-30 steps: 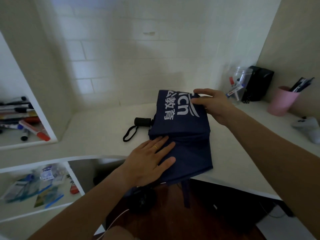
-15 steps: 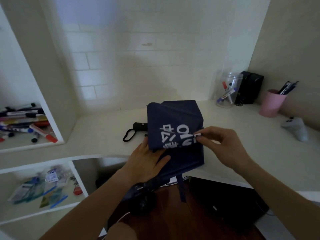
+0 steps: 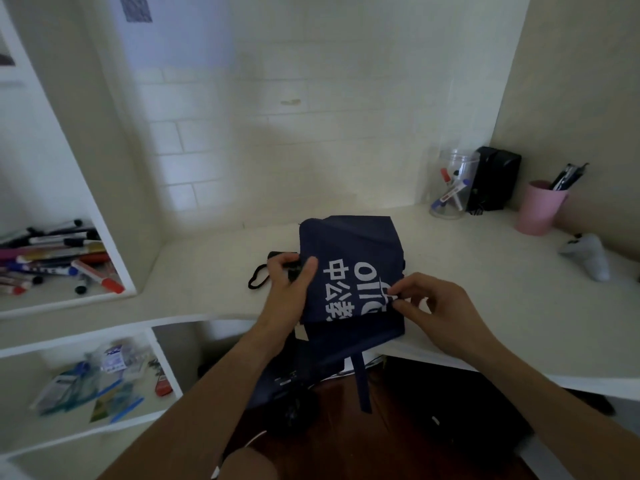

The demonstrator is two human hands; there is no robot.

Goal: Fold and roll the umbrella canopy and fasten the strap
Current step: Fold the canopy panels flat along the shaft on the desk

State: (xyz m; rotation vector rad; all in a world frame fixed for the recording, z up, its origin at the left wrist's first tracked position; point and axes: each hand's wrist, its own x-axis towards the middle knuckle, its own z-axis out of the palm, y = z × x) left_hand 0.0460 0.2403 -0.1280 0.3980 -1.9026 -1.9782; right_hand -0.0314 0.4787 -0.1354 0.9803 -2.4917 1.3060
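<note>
Right hand (image 3: 440, 308): thumb and index fingertips (image 3: 397, 299) pinch the right edge of the folded navy canopy (image 3: 349, 258), right at the white lettering; other fingers loosely curled behind. Left hand (image 3: 289, 289): fingers curled round the canopy's left edge, thumb on top of the fabric, fingertips reaching the black handle (image 3: 277, 255) that sticks out left of the canopy; can't tell if they grip the handle itself or only cloth. Canopy is folded into a rough flat panel, lying on the white desk (image 3: 485, 289), near its front edge, printed side up, text sideways. Lower part of the canopy spills over the desk's front edge. Navy strap (image 3: 363, 382) hangs straight down below the canopy, loose, unfastened. Black wrist loop (image 3: 258, 280) lies on the desk left of the handle. Relative to the canopy: clear jar (image 3: 452, 183) with markers back right; black box (image 3: 493, 178) just right of the jar, touching or nearly so; pink cup (image 3: 540, 207) with pens further right; a white object (image 3: 587, 256) right of the canopy, well apart, blurred, can't ID. Left of the canopy, a wall cubby holds a pile of markers (image 3: 52, 258); below it, under desk level, a shelf with packets (image 3: 100, 379), blurred. Tiled wall (image 3: 277, 116) behind the canopy.
</note>
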